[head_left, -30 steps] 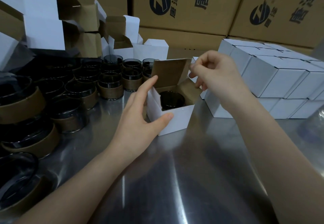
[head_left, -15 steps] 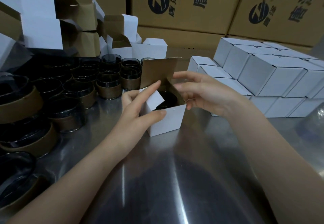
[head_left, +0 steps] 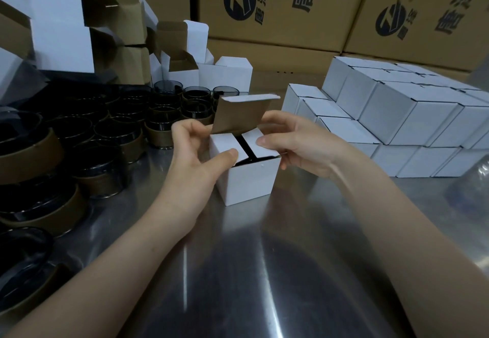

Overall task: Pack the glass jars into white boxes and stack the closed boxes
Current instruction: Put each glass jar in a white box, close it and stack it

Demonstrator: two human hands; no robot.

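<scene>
While both side flaps (head_left: 225,143) are pressed down, the lid (head_left: 242,114) stands upright at the box's (head_left: 248,179) 12 o'clock edge. A flap could spring up and jam the tuck, or the box could skid on the slick table (head_left: 238,271). The left hand (head_left: 195,152) and right hand (head_left: 288,142) grip the box apart, at its 9 and 3 o'clock sides. Half a second ago the flaps stood open; now only a dark slit shows the jar (head_left: 244,150) inside.
</scene>
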